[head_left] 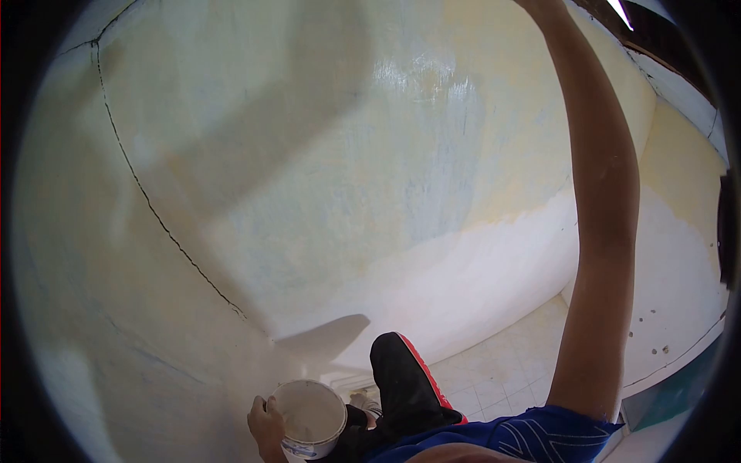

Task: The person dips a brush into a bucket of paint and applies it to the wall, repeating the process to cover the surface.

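At the lower left, my left hand (266, 424) grips the rim of a white plastic bucket (312, 405), with its fingers over the edge. The inside of the bucket looks pale and smeared, and its contents cannot be made out. My right arm (606, 201) stretches up along the right side of the view. It leaves the picture at the top edge, so the right hand and anything in it are hidden. In front of me the wall (324, 224) is patchy pale green and yellow, with a shiny, wet-looking patch high up and a white band along its bottom.
A dark crack (166, 228) runs down the wall corner on the left. My bent leg in black trousers with a red stripe (405, 378) is beside the bucket. Pale floor tiles (494, 370) lie far below. Another wall (675, 255), partly white, stands at the right.
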Tool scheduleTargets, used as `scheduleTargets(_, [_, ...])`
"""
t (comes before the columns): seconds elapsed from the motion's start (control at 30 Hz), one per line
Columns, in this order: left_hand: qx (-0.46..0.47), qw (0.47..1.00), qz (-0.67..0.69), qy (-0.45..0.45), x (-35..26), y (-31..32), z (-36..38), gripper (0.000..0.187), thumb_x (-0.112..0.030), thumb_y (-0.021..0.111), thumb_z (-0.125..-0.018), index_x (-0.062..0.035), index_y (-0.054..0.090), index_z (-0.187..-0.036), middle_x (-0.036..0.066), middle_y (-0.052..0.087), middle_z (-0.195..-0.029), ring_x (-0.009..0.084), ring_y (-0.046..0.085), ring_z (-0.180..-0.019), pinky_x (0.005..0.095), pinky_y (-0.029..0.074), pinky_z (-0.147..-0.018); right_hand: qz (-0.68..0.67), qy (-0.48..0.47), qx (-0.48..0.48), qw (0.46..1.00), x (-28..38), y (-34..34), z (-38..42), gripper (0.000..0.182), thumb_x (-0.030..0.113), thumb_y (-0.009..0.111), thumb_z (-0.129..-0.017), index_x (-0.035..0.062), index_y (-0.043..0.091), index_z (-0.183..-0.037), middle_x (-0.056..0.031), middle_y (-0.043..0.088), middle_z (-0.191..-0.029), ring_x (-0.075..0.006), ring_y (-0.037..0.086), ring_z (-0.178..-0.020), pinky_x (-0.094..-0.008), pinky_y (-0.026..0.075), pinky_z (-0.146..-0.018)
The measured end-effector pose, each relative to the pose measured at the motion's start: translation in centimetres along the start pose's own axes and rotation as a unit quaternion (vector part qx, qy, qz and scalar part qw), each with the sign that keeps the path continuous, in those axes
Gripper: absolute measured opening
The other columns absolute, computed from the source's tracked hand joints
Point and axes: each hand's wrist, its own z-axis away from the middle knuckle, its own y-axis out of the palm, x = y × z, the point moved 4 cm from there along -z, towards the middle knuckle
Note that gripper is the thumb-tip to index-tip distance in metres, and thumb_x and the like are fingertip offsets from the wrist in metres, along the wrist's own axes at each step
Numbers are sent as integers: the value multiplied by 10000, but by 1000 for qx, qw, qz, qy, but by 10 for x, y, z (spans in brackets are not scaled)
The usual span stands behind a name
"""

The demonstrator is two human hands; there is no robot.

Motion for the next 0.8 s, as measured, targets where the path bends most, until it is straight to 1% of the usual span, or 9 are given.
scheduleTargets(0.1, [-3,1000,-1,-1,1,2,0,342,-270,607,-958,35,545,-819,254,612,-754,483,583,-741,561,420,-698,-2,29,40,999,8,28,28,212,92,580,-885,18,730,-1015,-285,705,-1036,-404,691,-1009,-482,549,-880])
scheduleTargets(0.23, [-25,1000,2,14,9,5,0,338,-261,609,-959,37,541,-813,251,606,-736,484,572,-702,554,417,-675,-14,23,150,988,24,82,170,198,109,496,-960,35,614,-1100,-280,689,-927,-488,658,-917,-582,514,-821])
scheduleTargets(0.4, [-14,1000,18,15,6,1,1,329,-255,608,-956,36,543,-816,248,605,-737,479,572,-707,552,416,-679,-72,57,395,914,19,77,233,203,95,577,-934,10,640,-1107,-235,705,-938,-419,684,-916,-493,530,-841])
scheduleTargets(0.5, [-13,1000,14,11,0,-1,2,325,-251,608,-956,36,544,-818,247,606,-738,477,574,-710,548,418,-678,-56,28,437,897,7,72,210,214,126,631,-906,17,677,-1085,-202,704,-1019,-360,677,-978,-435,524,-885])
scheduleTargets(0.6, [-16,1000,9,14,7,3,1,325,-249,606,-959,37,544,-818,244,605,-737,474,576,-711,543,420,-679,-54,-21,361,931,-10,74,154,200,160,704,-844,51,732,-1009,-189,668,-1175,-334,629,-1110,-414,486,-977])
scheduleTargets(0.7, [-18,1000,2,17,0,-1,2,329,-251,605,-964,38,543,-818,240,605,-736,470,579,-712,540,422,-680,-76,-6,341,937,-10,63,101,188,100,682,-815,23,744,-976,-126,698,-847,-213,662,-779,-360,518,-728])
scheduleTargets(0.73, [-15,1000,-1,12,-3,-2,4,332,-253,604,-966,37,542,-817,239,604,-735,467,581,-712,539,423,-681,-9,-13,317,948,-10,59,89,218,99,634,-863,28,707,-1056,-183,714,-873,-301,696,-758,-429,544,-700])
scheduleTargets(0.77, [-16,1000,-3,12,-3,-2,3,332,-253,604,-966,37,542,-817,239,604,-735,467,581,-712,539,423,-681,30,-85,152,984,37,-4,114,201,99,594,-891,-2,722,-1009,-279,692,-1083,-389,674,-1057,-478,530,-923])
scheduleTargets(0.8, [-17,1000,-3,18,-3,0,2,333,-254,603,-968,37,542,-816,239,605,-733,465,583,-708,537,426,-679,13,-45,145,988,22,3,90,193,105,603,-901,-10,720,-1003,-275,687,-1103,-375,669,-1072,-475,525,-935])
